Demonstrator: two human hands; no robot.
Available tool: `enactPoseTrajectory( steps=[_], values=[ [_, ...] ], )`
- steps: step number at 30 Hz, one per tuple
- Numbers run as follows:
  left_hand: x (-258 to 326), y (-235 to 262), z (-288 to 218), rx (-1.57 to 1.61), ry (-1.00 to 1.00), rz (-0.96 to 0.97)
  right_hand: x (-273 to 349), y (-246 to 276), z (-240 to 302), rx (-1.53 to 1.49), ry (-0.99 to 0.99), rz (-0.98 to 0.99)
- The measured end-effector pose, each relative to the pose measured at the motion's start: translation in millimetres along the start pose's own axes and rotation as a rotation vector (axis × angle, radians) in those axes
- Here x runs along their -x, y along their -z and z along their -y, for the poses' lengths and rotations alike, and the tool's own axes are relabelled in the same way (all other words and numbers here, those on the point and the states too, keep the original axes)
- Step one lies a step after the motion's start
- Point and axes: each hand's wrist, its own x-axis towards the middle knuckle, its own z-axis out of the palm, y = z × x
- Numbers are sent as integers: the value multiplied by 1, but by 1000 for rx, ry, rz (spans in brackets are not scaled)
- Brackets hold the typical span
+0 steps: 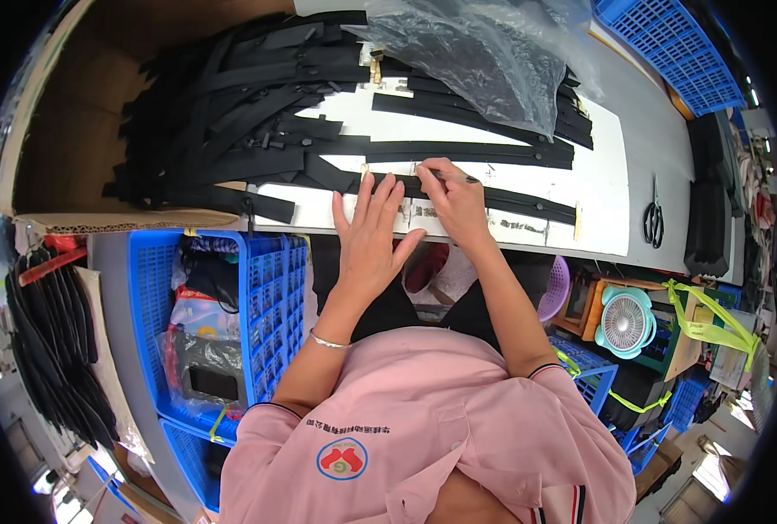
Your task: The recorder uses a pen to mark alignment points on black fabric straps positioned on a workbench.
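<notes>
Head: R hand (459, 206) on blk strip (515, 203), shirt (423, 375) w/ logo (342, 458).

Long black strap (518, 202), flat and slightly slanted on the white board (605, 179)

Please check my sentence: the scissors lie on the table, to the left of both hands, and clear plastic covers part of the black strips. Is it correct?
Not quite. The head view shows the scissors on the table to the right of the left hand and right hand. The clear plastic does cover part of the black strips.
</notes>
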Motion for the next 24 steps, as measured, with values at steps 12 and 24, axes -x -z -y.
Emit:
enactPoseTrajectory(
  steps=[12, 24],
  values=[
    [-1, -1, -2, -4, -19, -35, 1, 7, -7, -19, 164, 120],
    [0, 1, -2, -49, -6, 14, 20, 81, -32, -361, -165, -156]
  ],
)
